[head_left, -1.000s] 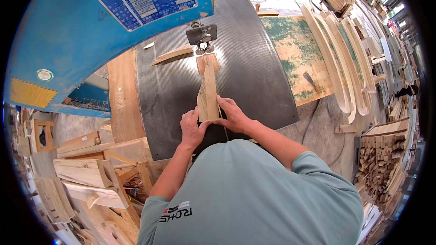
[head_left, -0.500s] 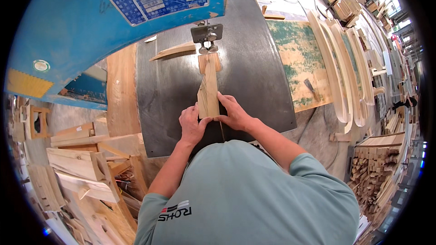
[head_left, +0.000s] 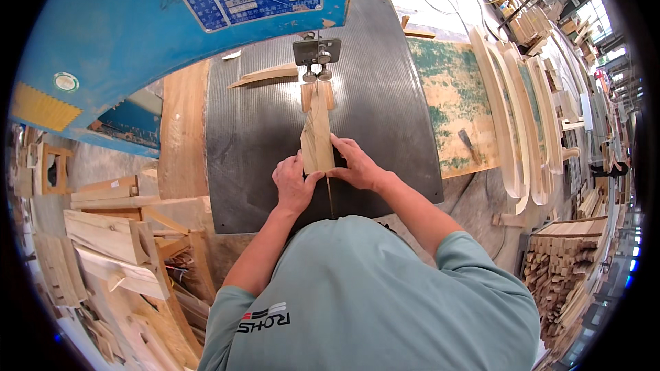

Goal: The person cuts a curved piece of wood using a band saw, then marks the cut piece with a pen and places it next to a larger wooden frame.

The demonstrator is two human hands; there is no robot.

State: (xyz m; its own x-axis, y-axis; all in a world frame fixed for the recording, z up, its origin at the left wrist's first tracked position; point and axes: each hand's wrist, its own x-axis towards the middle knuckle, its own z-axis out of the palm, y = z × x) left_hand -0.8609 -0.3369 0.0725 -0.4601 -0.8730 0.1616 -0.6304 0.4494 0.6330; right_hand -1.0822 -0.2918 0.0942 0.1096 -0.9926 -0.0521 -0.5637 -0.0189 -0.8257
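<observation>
A tapered piece of wood (head_left: 317,141) lies flat on the dark metal table (head_left: 385,103) of a band saw, its narrow end just below the saw's blade guide (head_left: 316,51). My left hand (head_left: 294,182) grips the near left corner, thumb pressed on the end and fingers along the side. On the other side, my right hand (head_left: 359,166) holds the near right corner the same way, its thumb almost meeting the left one. Under the wood's far part sits a wooden insert (head_left: 306,98). Left of the guide rests a slim curved offcut (head_left: 265,75).
The saw's blue housing (head_left: 103,48) overhangs the table at upper left. Right of the table, a brush-like tool (head_left: 469,145) lies on a worn green board (head_left: 447,82), with long curved wooden parts (head_left: 505,117) beyond. Lumber (head_left: 113,240) is heaped at lower left; stacked wood (head_left: 560,261) stands at lower right.
The wood piece has slid slightly away from me toward the blade guide, both hands moving with it and keeping their grip. The whole view has shifted a little.
</observation>
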